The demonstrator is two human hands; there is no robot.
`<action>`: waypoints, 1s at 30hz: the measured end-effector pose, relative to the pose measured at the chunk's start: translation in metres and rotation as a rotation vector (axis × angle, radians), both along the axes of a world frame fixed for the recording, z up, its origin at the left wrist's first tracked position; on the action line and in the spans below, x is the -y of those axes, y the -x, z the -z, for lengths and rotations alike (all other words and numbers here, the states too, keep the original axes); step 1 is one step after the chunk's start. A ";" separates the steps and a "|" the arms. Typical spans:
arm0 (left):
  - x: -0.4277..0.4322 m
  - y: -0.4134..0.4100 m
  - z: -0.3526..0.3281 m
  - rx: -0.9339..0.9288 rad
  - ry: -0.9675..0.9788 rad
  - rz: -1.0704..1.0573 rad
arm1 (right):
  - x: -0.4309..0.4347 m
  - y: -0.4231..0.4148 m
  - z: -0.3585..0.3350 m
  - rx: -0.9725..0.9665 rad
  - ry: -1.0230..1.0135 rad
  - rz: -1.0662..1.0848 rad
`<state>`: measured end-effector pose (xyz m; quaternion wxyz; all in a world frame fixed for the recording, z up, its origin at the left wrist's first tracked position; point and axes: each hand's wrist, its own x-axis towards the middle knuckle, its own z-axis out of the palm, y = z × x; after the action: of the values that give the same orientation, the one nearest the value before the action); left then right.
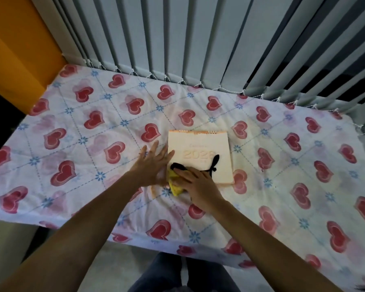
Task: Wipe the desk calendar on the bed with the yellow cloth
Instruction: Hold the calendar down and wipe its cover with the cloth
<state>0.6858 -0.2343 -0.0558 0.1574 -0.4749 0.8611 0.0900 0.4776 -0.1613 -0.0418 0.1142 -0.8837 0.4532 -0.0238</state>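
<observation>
Left hand flat, fingers spread, at the desk calendar's left edge. Right hand presses the yellow cloth on its near-left corner. Calendar lies flat mid-bed — spiral binding toward the blinds.

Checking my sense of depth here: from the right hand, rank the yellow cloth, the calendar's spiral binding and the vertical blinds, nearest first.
1. Yellow cloth: under the right hand.
2. Spiral binding: calendar's far edge.
3. Vertical blinds: behind the bed.

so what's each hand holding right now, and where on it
The right hand presses the yellow cloth from above on the calendar's near-left corner. The left hand lies open, holding nothing.
</observation>
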 end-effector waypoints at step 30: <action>-0.029 0.112 -0.017 -0.315 0.036 -0.292 | -0.028 0.128 -0.023 0.085 -0.011 0.265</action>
<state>0.5739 -0.2056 -0.0388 -0.0027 -0.5775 0.7986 0.1696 0.3500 -0.1329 -0.0190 0.1340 -0.8136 0.5610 -0.0733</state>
